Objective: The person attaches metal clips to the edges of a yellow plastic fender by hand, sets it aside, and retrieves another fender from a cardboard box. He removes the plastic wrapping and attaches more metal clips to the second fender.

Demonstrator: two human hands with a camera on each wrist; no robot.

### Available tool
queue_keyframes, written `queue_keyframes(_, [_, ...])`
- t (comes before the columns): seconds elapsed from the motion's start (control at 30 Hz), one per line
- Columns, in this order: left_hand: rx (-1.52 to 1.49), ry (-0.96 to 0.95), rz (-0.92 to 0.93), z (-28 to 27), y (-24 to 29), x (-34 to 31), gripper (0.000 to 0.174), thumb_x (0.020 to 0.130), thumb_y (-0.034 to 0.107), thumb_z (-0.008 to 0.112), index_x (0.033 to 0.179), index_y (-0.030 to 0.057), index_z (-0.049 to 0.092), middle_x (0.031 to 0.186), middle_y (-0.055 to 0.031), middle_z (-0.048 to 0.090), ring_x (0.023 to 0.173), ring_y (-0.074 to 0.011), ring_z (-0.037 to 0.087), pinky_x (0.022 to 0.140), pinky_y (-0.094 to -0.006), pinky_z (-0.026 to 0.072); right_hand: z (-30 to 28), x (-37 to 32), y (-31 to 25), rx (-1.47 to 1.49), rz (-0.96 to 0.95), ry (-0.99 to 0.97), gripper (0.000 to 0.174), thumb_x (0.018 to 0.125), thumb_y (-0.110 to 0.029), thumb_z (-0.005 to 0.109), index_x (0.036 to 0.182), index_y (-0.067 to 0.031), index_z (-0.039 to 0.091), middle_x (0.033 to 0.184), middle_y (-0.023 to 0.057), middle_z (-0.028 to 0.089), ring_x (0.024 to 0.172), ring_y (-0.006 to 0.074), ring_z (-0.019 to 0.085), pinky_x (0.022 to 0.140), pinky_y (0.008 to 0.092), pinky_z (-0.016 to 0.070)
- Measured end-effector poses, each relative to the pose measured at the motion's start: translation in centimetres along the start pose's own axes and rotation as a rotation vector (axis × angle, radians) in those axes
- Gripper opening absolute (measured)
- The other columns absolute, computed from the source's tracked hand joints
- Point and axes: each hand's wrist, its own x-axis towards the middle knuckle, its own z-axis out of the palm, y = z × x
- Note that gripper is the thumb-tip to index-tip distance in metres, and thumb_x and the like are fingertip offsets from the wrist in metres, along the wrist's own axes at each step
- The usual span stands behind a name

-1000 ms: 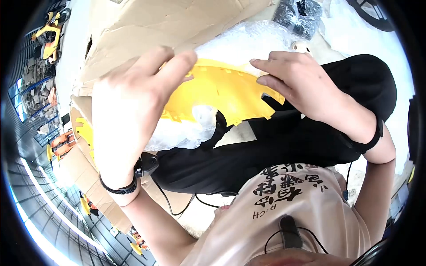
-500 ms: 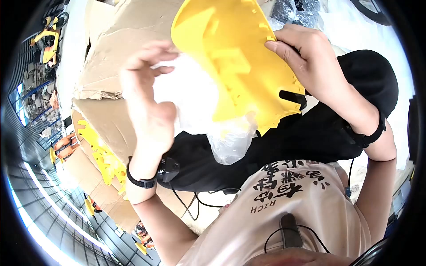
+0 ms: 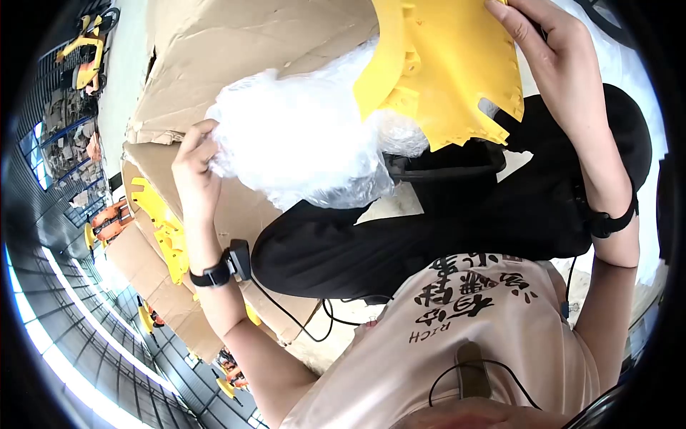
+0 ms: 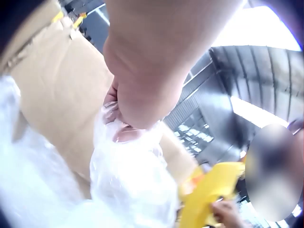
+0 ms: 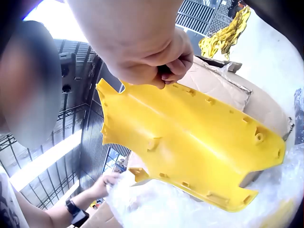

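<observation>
My right hand (image 3: 561,61) grips a yellow plastic panel (image 3: 464,71) by its edge; moulded clips and tabs run along the panel's rim in the right wrist view. A notch shows near its lower corner in the head view. My left hand (image 3: 194,164) pinches a clear plastic bag (image 3: 293,136) at its left side, and the crumpled film gathers under the fingers (image 4: 128,135) in the left wrist view. The bag spreads between the two hands, its right side next to the panel.
Cardboard (image 3: 236,50) lies behind the bag and to the left. More yellow parts (image 3: 168,236) lie in a carton at the left. A black frame-like part (image 3: 450,170) is between the person's legs, in black trousers (image 3: 343,250). Yellow scooters (image 3: 86,61) stand far left.
My right hand has lifted the yellow panel upward and to the right. The left hand first left the panel, then moved left and took hold of the plastic bag, spreading it out.
</observation>
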Motion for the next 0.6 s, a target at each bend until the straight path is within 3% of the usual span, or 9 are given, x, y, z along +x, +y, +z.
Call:
queue_keyframes(0.07, [0.587,-0.319,-0.036,1.1,-6.2,-1.2,0.029,0.072,-0.001,0.065,0.099,0.0039,0.072,0.114,-0.0182,0.067,0.1,-0.0324,0.066,0.084,-0.0414,0.0532,-0.3,-0.1,0.1,-0.003,-0.073,0.04,0.018,0.093,-0.006,0.06,0.083,0.0097,0.06,0.067,0.0166,0.057,0.058,0.0242,0.054,0.055,0.0336,0.0406])
queue_keyframes(0.13, [0.838,-0.855,-0.378,3.8,-12.5,-3.8,0.029,0.078,0.0,0.06,0.106,0.0037,0.068,0.115,-0.0169,0.066,0.105,-0.0358,0.064,0.089,-0.0465,0.0518,-0.5,-0.2,0.0,0.01,-0.066,0.038,0.018,0.093,-0.006,0.06,0.084,0.0098,0.06,0.067,0.0166,0.057,0.059,0.0232,0.054,0.056,0.0332,0.0407])
queue_keyframes(0.23, [0.515,-0.804,-0.467,0.9,-9.3,-3.1,0.031,0.082,0.005,0.06,0.114,0.0053,0.064,0.111,-0.0186,0.067,0.108,-0.0373,0.062,0.092,-0.0458,0.0507,-0.7,-0.1,0.1,0.017,-0.04,0.041,0.018,0.093,-0.006,0.06,0.085,0.01,0.061,0.068,0.0164,0.057,0.059,0.0212,0.054,0.057,0.0324,0.041])
queue_keyframes(0.3, [0.543,-0.463,-0.674,-0.9,-3.3,0.3,0.048,0.083,0.016,0.07,0.129,0.0099,0.058,0.119,-0.0186,0.065,0.119,-0.0361,0.058,0.1,-0.0452,0.0463,-0.6,-0.3,0.6,0.123,-0.13,0.078,0.017,0.093,-0.006,0.06,0.087,0.0095,0.062,0.069,0.0153,0.059,0.061,0.0201,0.055,0.058,0.0312,0.0418])
queue_keyframes(0.37, [0.557,-0.104,-0.162,-0.1,0.3,1.8,0.073,0.077,0.034,0.079,0.142,0.0175,0.05,0.137,-0.0177,0.055,0.133,-0.0378,0.046,0.109,-0.0464,0.0391,0.2,0.0,1.2,0.152,-0.085,0.072,0.017,0.094,-0.007,0.06,0.088,0.0082,0.064,0.07,0.0134,0.061,0.062,0.0207,0.056,0.059,0.0298,0.0428])
queue_keyframes(0.4, [0.402,-0.153,-0.017,1.8,0.7,2.2,0.083,0.072,0.042,0.081,0.145,0.0206,0.046,0.146,-0.0163,0.045,0.137,-0.0394,0.039,0.112,-0.0491,0.0344,0.6,0.1,2.0,0.178,-0.029,0.072,0.017,0.095,-0.008,0.059,0.09,0.007,0.065,0.072,0.0114,0.064,0.063,0.0214,0.057,0.06,0.0284,0.0437])
queue_keyframes(0.43, [0.246,-0.194,0.129,3.7,0.4,2.8,0.093,0.067,0.049,0.082,0.148,0.0236,0.042,0.154,-0.015,0.035,0.141,-0.0411,0.032,0.115,-0.0518,0.0297,0.3,0.8,6.7,0.131,-0.018,-0.094,0.031,0.099,-0.024,0.061,0.113,0.0025,0.068,0.075,0.0007,0.057,0.064,0.0072,0.044,0.058,0.0225,0.0363])
queue_keyframes(0.53, [0.249,-0.516,0.152,10.9,-6.0,1.5,0.108,0.057,0.055,0.085,0.15,0.027,0.038,0.162,-0.0123,0.019,0.146,-0.0444,0.017,0.117,-0.0602,0.0188,0.5,0.6,7.5,0.066,-0.025,-0.096,0.032,0.099,-0.027,0.062,0.115,-0.0004,0.069,0.074,-0.0021,0.054,0.062,0.0049,0.038,0.055,0.0218,0.0304])
queue_keyframes(0.6, [0.362,-0.663,0.138,15.0,-12.5,0.4,0.118,0.055,0.064,0.082,0.154,0.029,0.028,0.164,-0.0101,0.012,0.148,-0.0446,0.012,0.118,-0.0616,0.0135,1.1,0.7,7.9,0.143,0.026,-0.093,0.032,0.099,-0.028,0.062,0.117,-0.0031,0.07,0.086,0.0026,0.067,0.07,0.0042,0.051,0.06,0.0173,0.035])
